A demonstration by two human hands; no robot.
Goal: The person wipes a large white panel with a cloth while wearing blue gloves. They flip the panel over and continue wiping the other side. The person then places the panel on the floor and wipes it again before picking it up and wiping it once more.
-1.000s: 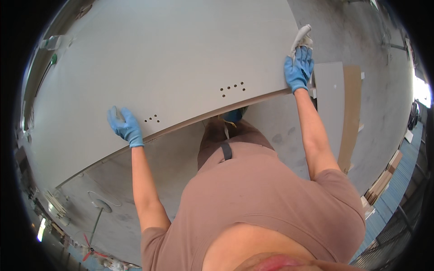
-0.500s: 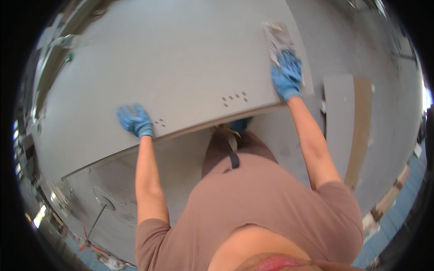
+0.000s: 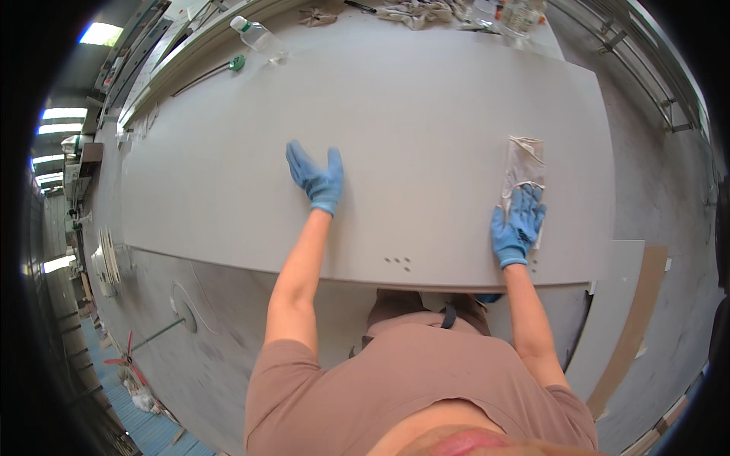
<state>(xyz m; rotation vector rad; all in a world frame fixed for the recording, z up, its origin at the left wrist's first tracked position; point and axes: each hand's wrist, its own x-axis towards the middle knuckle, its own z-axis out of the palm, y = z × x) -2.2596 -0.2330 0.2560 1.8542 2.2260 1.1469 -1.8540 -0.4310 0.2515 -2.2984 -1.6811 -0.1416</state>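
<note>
A large pale grey panel (image 3: 426, 114) lies flat in front of me, with a group of small dark marks near its front edge. My right hand (image 3: 519, 226), in a blue glove, rests with fingers stretched out on a folded whitish cloth (image 3: 525, 161) at the panel's right side. The cloth reaches out past the fingertips, and part of it is under the hand. My left hand (image 3: 316, 179), also gloved in blue, is over the middle of the panel with thumb and fingers apart and nothing in it. Whether it touches the surface I cannot tell.
Beyond the panel lie a clear bottle (image 3: 260, 39) with a green cap, a thin rod with a green end (image 3: 236, 63), crumpled rags (image 3: 418, 12) and a clear jar (image 3: 523, 17). Boards (image 3: 631, 311) lean low at the right. A stand with red feet (image 3: 129, 359) is at lower left.
My left hand has left the front edge and moved inward over the panel. The right hand stays on the cloth at the right side. The view has shifted, showing more of the far side.
</note>
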